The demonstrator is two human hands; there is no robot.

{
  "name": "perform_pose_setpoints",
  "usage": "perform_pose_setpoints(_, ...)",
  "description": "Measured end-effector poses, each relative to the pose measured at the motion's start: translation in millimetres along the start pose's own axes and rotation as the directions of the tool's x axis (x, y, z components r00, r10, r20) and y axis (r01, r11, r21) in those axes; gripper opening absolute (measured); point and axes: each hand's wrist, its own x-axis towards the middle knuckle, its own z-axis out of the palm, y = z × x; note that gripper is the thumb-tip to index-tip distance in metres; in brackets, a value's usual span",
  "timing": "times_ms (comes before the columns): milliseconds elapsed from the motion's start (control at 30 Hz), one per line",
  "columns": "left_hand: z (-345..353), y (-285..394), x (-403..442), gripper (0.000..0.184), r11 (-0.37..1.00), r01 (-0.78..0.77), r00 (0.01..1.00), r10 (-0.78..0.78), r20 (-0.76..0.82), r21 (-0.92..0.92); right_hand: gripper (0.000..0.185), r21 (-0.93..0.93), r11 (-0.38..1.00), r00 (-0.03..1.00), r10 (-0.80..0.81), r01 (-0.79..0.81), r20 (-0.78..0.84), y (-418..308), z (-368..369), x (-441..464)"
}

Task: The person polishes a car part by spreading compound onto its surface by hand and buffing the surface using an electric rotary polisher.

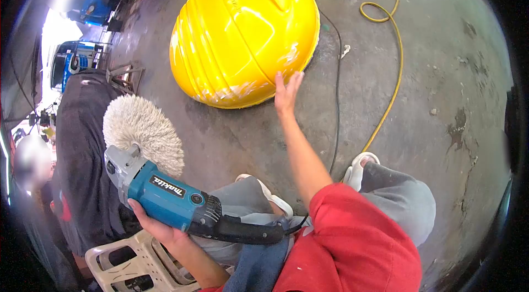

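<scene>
Red sleeve (352, 220) lies closest, its arm stretched forward to the lower-right rim of a glossy yellow shell (242, 33). That shell sits well forward over the concrete floor (430, 82), nearer the floor's left edge than its right; whatever bears it is hidden. The right hand (287, 94) is spread and grasping nothing, its fingertips seemingly against the shell near some white smears. The left hand (158, 227) is wrapped around the teal barrel of a polisher (173, 195), held up just beyond the far edge of a beige plastic stool (156, 256). By its look, the polisher is heavy and nose-weighted, with a soft, shaggy pad (140, 126); 1 hand on the barrel and 1 on the black rear handle (242, 230) should steady it. The shell seems stiff and fairly light, but slick and easily scratched; 2 palms under opposite sides of its rim look the safest hold.
</scene>
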Motion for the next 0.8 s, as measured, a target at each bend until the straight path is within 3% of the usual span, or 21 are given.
perform_pose_setpoints(33,1.0,-1.1,1.3,0.071,1.000,0.002,1.000,-0.001,0.017,-0.006,0.092,0.004,1.000,1.000,-0.009,0.009,-0.016,-1.9,-0.4,-2.4)
perform_pose_setpoints(67,5.6,-2.8,0.2,0.071,1.000,-0.024,0.999,0.024,-0.037,-0.011,0.090,-0.208,0.974,0.969,-0.035,0.087,0.243,-4.3,-1.7,-6.0)
perform_pose_setpoints(100,10.0,-5.6,0.1,0.071,0.999,-0.049,0.994,0.046,-0.097,-0.023,0.088,-0.389,0.895,0.874,-0.002,0.218,0.486,-12.2,-4.4,-1.6)
perform_pose_setpoints(133,9.7,-7.2,-0.8,0.071,0.999,-0.032,0.999,0.031,-0.019,-0.031,0.086,-0.329,0.940,0.650,0.192,0.095,0.736,-49.8,-19.2,5.5)
perform_pose_setpoints(167,6.7,-11.0,-0.6,0.071,0.999,-0.018,1.000,0.018,-0.015,-0.040,0.086,-0.341,0.935,0.657,0.196,0.099,0.728,-66.9,-29.0,8.6)
perform_pose_setpoints(233,1.5,-12.6,5.6,0.071,0.998,-0.043,0.998,0.041,-0.050,-0.038,0.084,-0.341,0.936,0.884,0.088,0.084,0.458,-87.2,-27.4,21.2)
perform_pose_setpoints(267,-3.0,-12.3,8.3,0.071,0.998,-0.038,0.998,0.036,-0.043,-0.045,0.085,-0.384,0.870,0.940,-0.217,0.308,0.263,-60.4,-12.7,38.4)
perform_pose_setpoints(300,-7.3,-11.4,9.6,0.071,0.998,-0.036,0.998,0.034,-0.043,-0.052,0.085,-0.386,0.867,0.939,-0.222,0.314,0.264,-61.3,-10.7,36.6)
perform_pose_setpoints(333,-10.8,-12.4,11.4,0.072,0.997,-0.021,0.999,0.019,-0.026,-0.071,0.085,-0.595,0.629,0.862,-0.308,0.501,0.402,-63.4,-9.5,38.5)
perform_pose_setpoints(367,-12.2,-13.7,14.8,0.072,0.996,-0.006,1.000,0.006,-0.002,-0.091,0.084,-0.711,0.305,0.771,-0.333,0.634,0.544,-66.1,-8.2,42.6)
perform_pose_setpoints(400,-11.2,-14.7,15.7,0.073,0.996,-0.012,1.000,0.014,0.027,-0.090,0.088,-0.698,0.170,0.717,-0.123,0.696,0.686,-92.2,-10.2,38.8)
perform_pose_setpoints(433,-12.3,-16.8,17.2,0.073,0.994,-0.010,1.000,0.013,0.021,-0.108,0.088,-0.694,0.153,0.710,-0.130,0.704,0.692,-96.7,-3.8,42.3)
perform_pose_setpoints(500,-16.6,-18.6,16.7,0.071,0.996,-0.007,0.999,0.004,-0.036,-0.093,0.089,-0.604,0.499,0.707,-0.026,0.621,0.706,-99.4,7.5,45.1)
perform_pose_setpoints(533,-17.0,-17.0,14.5,0.071,0.996,-0.005,0.999,0.000,-0.045,-0.091,0.089,-0.603,0.498,0.703,-0.019,0.624,0.711,-83.5,11.5,39.7)
perform_pose_setpoints(600,-13.1,-16.9,13.4,0.071,0.999,-0.035,0.992,0.032,-0.121,-0.025,0.088,-0.766,0.294,0.814,-0.317,0.572,0.486,-45.7,18.1,24.5)
perform_pose_setpoints(633,-13.3,-17.1,16.0,0.071,0.999,-0.035,0.993,0.032,-0.115,-0.026,0.088,-0.768,0.295,0.817,-0.319,0.568,0.481,-56.6,19.5,11.7)
perform_pose_setpoints(667,-15.7,-17.9,17.0,0.071,0.997,-0.016,0.999,0.012,-0.048,-0.070,0.087,-0.692,0.333,0.754,-0.100,0.641,0.649,-67.4,23.1,-2.8)
perform_pose_setpoints(700,-19.4,-19.4,16.0,0.072,0.993,0.007,1.000,-0.005,0.013,-0.114,0.086,-0.607,0.389,0.616,0.118,0.693,0.779,-74.7,26.0,-18.2)
perform_pose_setpoints(733,-24.7,-20.7,18.6,0.073,0.996,-0.003,0.999,0.006,0.040,-0.088,0.086,-0.606,0.389,0.614,0.118,0.694,0.780,-62.3,31.6,-32.1)
perform_pose_setpoints(767,-22.8,-20.6,16.8,0.073,0.996,-0.005,0.999,0.008,0.038,-0.086,0.083,-0.599,0.354,0.685,-0.210,0.719,0.698,-41.2,38.8,-44.6)
perform_pose_setpoints(800,-18.6,-19.8,14.2,0.073,0.997,-0.033,0.999,0.031,-0.030,-0.073,0.080,-0.601,0.316,0.665,-0.517,0.734,0.540,-29.7,41.4,-53.1)
